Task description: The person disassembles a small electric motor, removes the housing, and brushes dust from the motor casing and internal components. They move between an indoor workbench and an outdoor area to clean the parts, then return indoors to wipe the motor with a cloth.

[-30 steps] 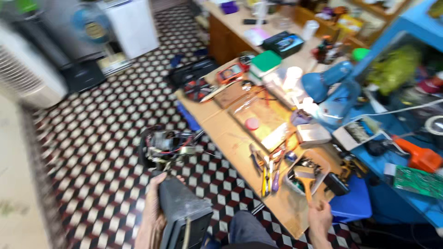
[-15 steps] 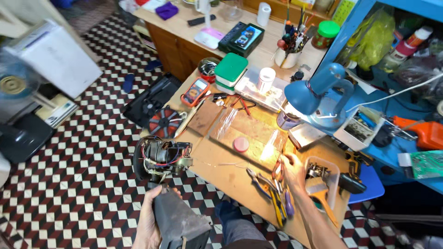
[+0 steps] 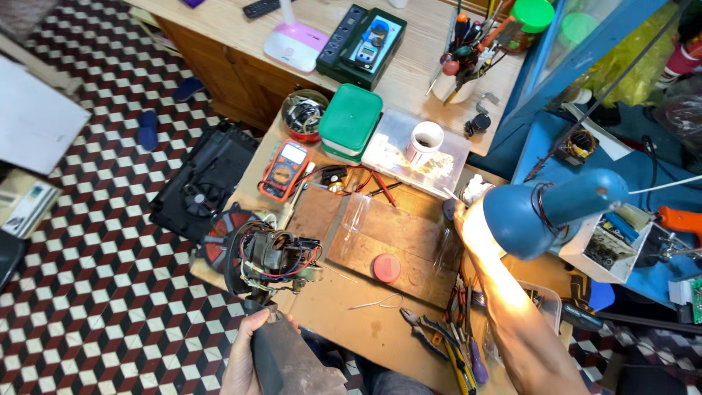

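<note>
head view: left hand grips the grey housing beneath the exposed wired motor at the wooden bench's edge; right hand, grip hidden by glare, reaches under the blue desk lamp. motor stands opened, pliers untouched.

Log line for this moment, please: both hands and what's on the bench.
left hand: grips dark housing | right hand: at blue lamp, brightly lit, grasp unclear | motor: at bench edge | red cap: on board
</note>
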